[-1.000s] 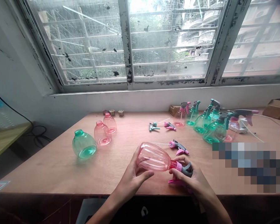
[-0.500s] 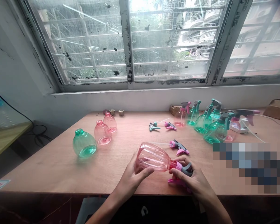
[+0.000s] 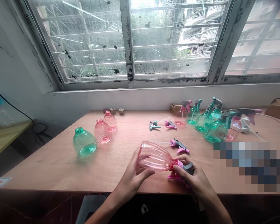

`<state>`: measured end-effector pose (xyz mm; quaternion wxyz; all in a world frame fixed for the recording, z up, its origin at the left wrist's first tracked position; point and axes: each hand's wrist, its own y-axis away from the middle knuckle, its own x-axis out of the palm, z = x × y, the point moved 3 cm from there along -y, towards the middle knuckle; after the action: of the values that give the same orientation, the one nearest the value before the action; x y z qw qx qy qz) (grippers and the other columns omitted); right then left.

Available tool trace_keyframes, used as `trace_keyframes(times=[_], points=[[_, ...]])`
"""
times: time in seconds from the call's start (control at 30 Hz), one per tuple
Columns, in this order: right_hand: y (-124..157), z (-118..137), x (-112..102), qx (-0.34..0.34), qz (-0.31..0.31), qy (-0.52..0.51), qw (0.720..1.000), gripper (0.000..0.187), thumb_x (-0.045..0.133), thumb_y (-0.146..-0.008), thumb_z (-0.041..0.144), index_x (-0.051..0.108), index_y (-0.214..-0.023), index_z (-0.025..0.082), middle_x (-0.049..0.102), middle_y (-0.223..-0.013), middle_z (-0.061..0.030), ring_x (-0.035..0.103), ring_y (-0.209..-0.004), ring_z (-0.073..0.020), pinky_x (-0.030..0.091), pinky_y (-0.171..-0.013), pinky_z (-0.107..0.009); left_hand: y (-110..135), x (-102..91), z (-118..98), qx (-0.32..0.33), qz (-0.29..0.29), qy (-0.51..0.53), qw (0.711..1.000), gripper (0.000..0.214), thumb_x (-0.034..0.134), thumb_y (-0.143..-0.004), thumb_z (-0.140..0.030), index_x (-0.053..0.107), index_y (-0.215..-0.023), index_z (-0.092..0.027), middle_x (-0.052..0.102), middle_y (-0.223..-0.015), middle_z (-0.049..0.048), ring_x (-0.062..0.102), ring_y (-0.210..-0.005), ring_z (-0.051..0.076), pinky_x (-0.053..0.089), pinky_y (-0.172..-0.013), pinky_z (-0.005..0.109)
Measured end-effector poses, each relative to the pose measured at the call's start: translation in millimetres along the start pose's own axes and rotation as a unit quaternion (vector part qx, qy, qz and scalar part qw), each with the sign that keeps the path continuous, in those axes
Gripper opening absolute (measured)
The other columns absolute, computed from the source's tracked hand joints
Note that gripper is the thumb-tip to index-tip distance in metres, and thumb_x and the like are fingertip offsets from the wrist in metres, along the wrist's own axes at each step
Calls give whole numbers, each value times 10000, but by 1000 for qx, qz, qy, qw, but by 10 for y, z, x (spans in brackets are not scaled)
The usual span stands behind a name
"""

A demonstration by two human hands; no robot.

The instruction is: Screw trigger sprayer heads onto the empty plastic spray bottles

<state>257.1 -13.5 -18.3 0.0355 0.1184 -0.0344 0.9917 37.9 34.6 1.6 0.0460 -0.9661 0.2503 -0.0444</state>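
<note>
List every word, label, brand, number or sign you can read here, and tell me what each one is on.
None can be read.
Sticker at the near left of the table: reddish mark on a pale ground, too small and blurred to read.
Pale mark on the dark surface below the table edge: no letters discernible.
Held pink bottle and its spray head: no lettering visible.
</note>
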Motion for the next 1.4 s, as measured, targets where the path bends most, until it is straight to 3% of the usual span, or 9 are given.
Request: trace_keyframes(times=[0.13,0.27,0.4,0.6,0.77,1.03,1.2,1.4], points=[[-6,-19,-22,4,5,-1,1000,352,847,-820,477,685,-963,200,703,-782,-17,664,-752,-188,674,-716,-364,24,-20,38,-1,8,-13,1000,998,776,-885,-396,135,-1641,-279,492,-1501,156,566,-1318,315,422,-1139,466],[-15,-31,-27,2,12,-4,1000,352,847,-828,460,654,-993,215,681,-781,7,662,-739,-174,676,-732,-372,-4,-27,33,11,3,-17,1000,912,776,-886,-366,237,-1618,-297,501,-1507,137,564,-1325,320,422,-1146,476],[-5,-32,-10,-9,5,-1,1000,343,866,-813,431,644,-961,216,653,-801,19,664,-710,-166,682,-690,-372,-15,-4,14,13,6,-10,1000,1002,824,-851,-287,192,-1628,-313,537,-1505,115,560,-1348,306,395,-1183,464],[15,-38,1,-4,11,15,1000,351,845,-827,457,664,-986,202,653,-771,7,660,-722,-182,679,-715,-399,-32,32,-72,19,-5,22,1000,833,782,-889,-337,339,-1581,-204,624,-1411,137,606,-1288,312,404,-1173,458],[17,-13,6,-1,0,15,1000,373,853,-808,477,670,-979,200,660,-790,1,656,-720,-184,682,-701,-402,-46,29,-96,21,-10,12,1000,835,794,-870,-365,374,-1576,-217,605,-1446,141,564,-1338,343,424,-1147,450],[18,-7,5,-2,-25,-3,1000,387,859,-786,494,674,-972,210,688,-775,-20,653,-698,-199,673,-655,-380,-2,-31,53,8,-5,16,1000,913,813,-861,-340,277,-1601,-360,507,-1511,110,598,-1271,280,401,-1158,464],[14,-22,7,-12,-8,17,1000,371,876,-772,480,685,-946,213,672,-759,14,669,-680,-186,672,-670,-370,-4,4,9,2,-29,30,999,987,849,-816,-372,261,-1597,-236,497,-1501,175,453,-1433,333,377,-1184,457],[9,-16,7,-13,-3,23,1000,350,877,-783,457,680,-935,211,671,-791,20,689,-685,-177,675,-686,-359,-14,-3,-3,-10,-53,7,999,993,890,-755,-323,331,-1571,-229,568,-1432,151,508,-1386,341,404,-1168,467]])
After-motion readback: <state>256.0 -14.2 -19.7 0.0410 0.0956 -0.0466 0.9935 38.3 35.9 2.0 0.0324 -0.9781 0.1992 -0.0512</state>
